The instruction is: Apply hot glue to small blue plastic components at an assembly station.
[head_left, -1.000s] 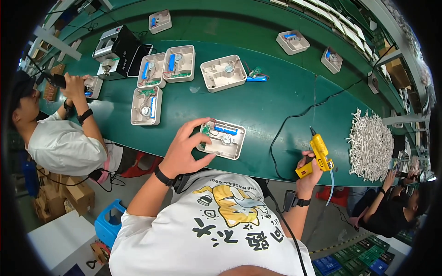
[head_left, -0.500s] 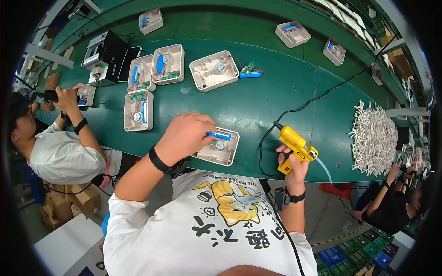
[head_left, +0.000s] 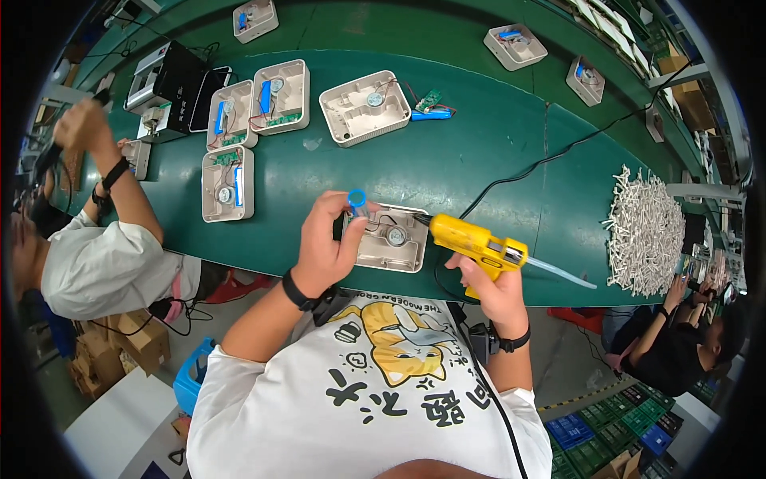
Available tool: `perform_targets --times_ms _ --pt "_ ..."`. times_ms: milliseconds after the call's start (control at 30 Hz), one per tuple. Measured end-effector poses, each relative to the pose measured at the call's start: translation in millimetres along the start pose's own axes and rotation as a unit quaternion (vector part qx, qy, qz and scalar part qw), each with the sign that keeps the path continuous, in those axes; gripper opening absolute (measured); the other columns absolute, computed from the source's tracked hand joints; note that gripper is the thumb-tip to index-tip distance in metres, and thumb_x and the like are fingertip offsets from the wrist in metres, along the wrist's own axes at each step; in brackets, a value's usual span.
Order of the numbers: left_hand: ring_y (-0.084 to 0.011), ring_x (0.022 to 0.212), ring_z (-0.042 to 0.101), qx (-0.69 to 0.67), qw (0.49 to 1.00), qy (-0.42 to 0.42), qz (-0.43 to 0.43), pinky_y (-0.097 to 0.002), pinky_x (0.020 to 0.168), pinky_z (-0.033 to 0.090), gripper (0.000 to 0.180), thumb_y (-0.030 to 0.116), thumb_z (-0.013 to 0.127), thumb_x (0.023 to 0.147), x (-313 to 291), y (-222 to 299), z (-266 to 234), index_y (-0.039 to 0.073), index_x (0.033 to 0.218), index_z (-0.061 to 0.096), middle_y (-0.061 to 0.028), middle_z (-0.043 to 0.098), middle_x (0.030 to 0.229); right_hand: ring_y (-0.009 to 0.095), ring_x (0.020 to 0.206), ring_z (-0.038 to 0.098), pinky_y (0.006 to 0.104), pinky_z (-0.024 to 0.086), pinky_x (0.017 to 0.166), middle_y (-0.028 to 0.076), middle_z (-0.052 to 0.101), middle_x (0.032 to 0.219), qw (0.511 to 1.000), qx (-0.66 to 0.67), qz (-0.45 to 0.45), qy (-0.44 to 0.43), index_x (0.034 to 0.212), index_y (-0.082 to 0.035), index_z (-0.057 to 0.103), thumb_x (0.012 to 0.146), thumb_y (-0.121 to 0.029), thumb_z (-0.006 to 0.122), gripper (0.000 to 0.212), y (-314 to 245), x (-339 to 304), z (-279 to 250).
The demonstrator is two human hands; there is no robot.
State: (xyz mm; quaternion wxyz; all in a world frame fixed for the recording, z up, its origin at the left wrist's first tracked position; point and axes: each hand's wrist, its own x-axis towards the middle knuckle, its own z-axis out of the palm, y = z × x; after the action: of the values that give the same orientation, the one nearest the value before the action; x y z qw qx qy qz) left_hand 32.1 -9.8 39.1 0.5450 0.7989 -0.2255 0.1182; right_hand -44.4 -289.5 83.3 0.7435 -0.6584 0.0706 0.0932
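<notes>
Presently my left hand (head_left: 323,243) has its grip closed on a small blue cylinder (head_left: 357,198), pinched upright between thumb and fingers just over the left end of the open beige housing (head_left: 391,238). That housing lies on the near edge of the green desk (head_left: 511,152), straight ahead of me, with a round metal part and thin wires visible inside it. My right hand (head_left: 495,287) is clenched round the handle of the yellow glue gun (head_left: 477,241), its nozzle pointing left and sitting at the right edge of the housing; a clear stick juts out of its back end to the right. A black cord runs from the gun away across the desk to the far right. Further left lie three more open housings (head_left: 247,136), each with a blue cylinder fitted, and another (head_left: 365,106) sits beyond the one under work. A heap of white sticks (head_left: 646,231) lies at the right end of the desk. At the left, another person (head_left: 96,255) in a light shirt has both arms raised.
</notes>
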Motion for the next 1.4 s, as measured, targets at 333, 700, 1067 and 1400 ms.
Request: perform_targets --times_ms 333,700,1067,1400 --pt "-0.0179 0.086 0.067 -0.078 0.996 0.030 0.010 -0.0335 0.085 0.055 0.030 0.018 0.053 0.114 -25 -27 13 -0.001 0.136 0.044 -0.0136 0.067 0.099 0.021 0.086 0.075 0.0356 0.058 0.077 0.010 0.078 0.098 0.932 -0.353 -0.037 -0.068 0.120 -0.001 0.075 0.102 -0.025 0.074 0.030 -17 40 48" --pt "-0.0147 0.083 0.064 -0.090 0.994 0.058 -0.030 -0.0286 0.079 0.054 0.032 0.022 0.051 0.116 -31 -33 17 -0.001 0.136 0.044 -0.0139 0.067 0.100 0.030 0.080 0.075 0.0376 0.058 0.074 0.016 0.077 0.093 0.947 -0.316 0.012 -0.059 0.120 -0.001 0.075 0.099 -0.026 0.076 0.033 -23 27 44" --pt "-0.0249 0.085 0.062 0.030 0.999 0.014 0.013 -0.0371 0.084 0.050 0.019 0.009 0.071 0.101 -2 -12 4 0.005 0.119 0.069 -0.0079 0.067 0.092 0.018 0.080 0.072 0.0316 0.056 0.074 0.009 0.078 0.094 0.958 -0.280 0.050 0.038 0.121 0.002 0.074 0.099 -0.022 0.078 0.033 -20 9 18" --pt "-0.0221 0.078 0.063 0.051 0.999 -0.014 0.000 -0.0385 0.092 0.046 0.017 0.011 0.081 0.093 2 -7 6 0.012 0.110 0.077 -0.0004 0.068 0.085 0.016 0.082 0.072 0.0318 0.057 0.075 0.009 0.078 0.094 0.958 -0.274 0.080 0.028 0.121 0.002 0.075 0.099 -0.024 0.078 0.034 -18 6 17"
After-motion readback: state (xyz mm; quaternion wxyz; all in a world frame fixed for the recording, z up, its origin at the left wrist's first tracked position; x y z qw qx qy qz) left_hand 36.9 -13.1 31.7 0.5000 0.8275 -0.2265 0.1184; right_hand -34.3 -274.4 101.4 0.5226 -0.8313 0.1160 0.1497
